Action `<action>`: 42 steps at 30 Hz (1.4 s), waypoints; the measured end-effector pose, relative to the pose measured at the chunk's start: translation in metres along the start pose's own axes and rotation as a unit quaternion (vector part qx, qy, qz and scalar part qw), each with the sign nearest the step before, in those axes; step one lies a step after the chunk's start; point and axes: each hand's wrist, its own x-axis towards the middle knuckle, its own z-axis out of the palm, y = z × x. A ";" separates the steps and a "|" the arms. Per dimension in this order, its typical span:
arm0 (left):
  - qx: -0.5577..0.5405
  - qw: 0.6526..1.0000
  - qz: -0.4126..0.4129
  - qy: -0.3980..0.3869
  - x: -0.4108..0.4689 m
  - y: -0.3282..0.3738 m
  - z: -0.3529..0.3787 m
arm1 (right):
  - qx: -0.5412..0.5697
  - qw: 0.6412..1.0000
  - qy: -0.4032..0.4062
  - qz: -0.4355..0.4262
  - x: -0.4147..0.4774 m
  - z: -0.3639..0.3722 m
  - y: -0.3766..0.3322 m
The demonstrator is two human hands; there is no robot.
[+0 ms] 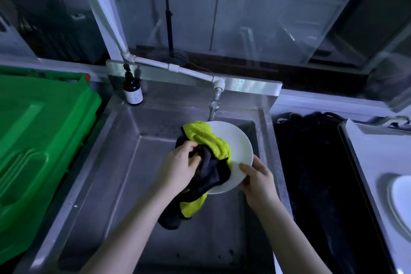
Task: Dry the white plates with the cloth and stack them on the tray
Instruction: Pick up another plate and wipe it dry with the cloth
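Over a steel sink (pixel 93 176), a person holds a white plate (pixel 236 140) in mid-air, both bare forearms reaching in from the near edge. The left hand (pixel 180 169) is closed round a bunched cloth (pixel 211 140), yellow-green on one side and dark on the other, fingers curled into its folds and pressing it against the plate's left half. The cloth covers the plate's far-left rim, and a loose end hangs below the near edge over the basin. The right hand (pixel 258 181) grips the plate at its near-right rim, thumb lying flat on the upper face; the fingers beneath are hidden. The plate sits tilted, its face turned up and toward the person, just on the near side of a tap (pixel 214 107) fed by a white pipe (pixel 155 63) that runs along the far splashback.

At the far right, a pale tray (pixel 364 162) rests on the counter well apart from the sink. A second plate (pixel 402 198), also white, lies on it, partly cut off by the frame's right edge. A dark mat (pixel 311 173) fills the space between sink and tray.

A brown pump bottle (pixel 132 89) with a pale label stands upright on the sink's far-left corner. A large green plastic crate (pixel 40 131) lies to the left of the sink, touching or just beside its rim. Glass panels and a dim room show beyond the splashback.
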 end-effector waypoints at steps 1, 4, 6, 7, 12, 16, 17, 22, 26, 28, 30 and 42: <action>0.016 1.000 -0.007 0.007 0.000 0.004 0.002 | -0.002 1.000 -0.006 -0.008 -0.006 0.000 -0.002; 0.086 0.995 0.049 0.021 -0.006 0.018 0.003 | -0.020 0.999 -0.028 -0.031 -0.019 -0.002 -0.008; 0.124 0.986 0.108 0.025 -0.010 0.029 0.005 | -0.028 0.998 -0.045 -0.038 -0.026 -0.004 -0.010; 0.139 0.981 0.138 0.018 -0.014 0.037 0.007 | -0.032 0.997 -0.056 -0.042 -0.029 -0.004 -0.010; 0.222 0.942 0.250 0.014 -0.031 0.062 0.011 | -0.024 0.996 -0.069 -0.059 -0.048 -0.008 -0.015; 0.225 0.935 0.269 0.055 -0.045 0.063 -0.003 | 0.009 0.998 -0.031 -0.057 -0.057 -0.022 -0.031; 0.234 0.933 0.263 0.069 -0.050 0.063 -0.008 | 0.021 0.998 -0.025 -0.059 -0.058 -0.025 -0.034; 0.256 0.934 0.243 0.046 -0.057 0.081 -0.011 | -0.004 0.995 -0.061 -0.076 -0.075 -0.028 -0.039; 0.192 0.932 0.308 -0.014 -0.060 0.111 0.013 | -0.018 0.992 -0.108 -0.070 -0.090 -0.021 -0.037; 0.073 0.963 0.256 0.033 -0.061 0.116 0.006 | 0.005 0.992 -0.106 -0.064 -0.090 -0.024 -0.041; -0.031 0.973 0.209 0.091 -0.060 0.111 -0.001 | 0.024 0.993 -0.091 -0.070 -0.088 -0.030 -0.047; 0.145 0.955 0.255 -0.042 -0.064 0.104 0.010 | -0.013 0.992 -0.109 -0.065 -0.086 -0.037 -0.062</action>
